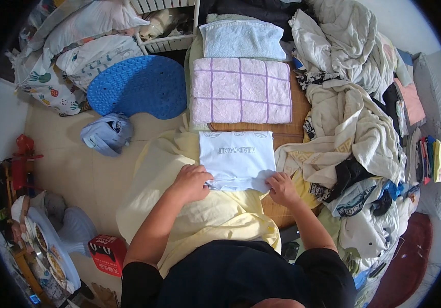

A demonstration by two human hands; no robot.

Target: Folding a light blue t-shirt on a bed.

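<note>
A folded white T-shirt (237, 163) with printing near its far edge lies in front of me, partly over a yellow cloth (220, 205) and a brown wooden surface (287, 134). My left hand (194, 182) is closed on the shirt's near left corner. At the near right corner, my right hand (283, 189) pinches the same edge. Just beyond the shirt sits a folded pink towel (241, 91) with purple checked lines. Behind that is a folded light blue towel (242, 39).
A heap of loose clothes (356, 128) runs along the right side. Neatly folded garments (428, 156) stand by the right wall. On the left floor are a blue mat (138, 84), a bundled blue cloth (106, 134) and a red box (107, 254). A white basket (166, 43) stands at the back.
</note>
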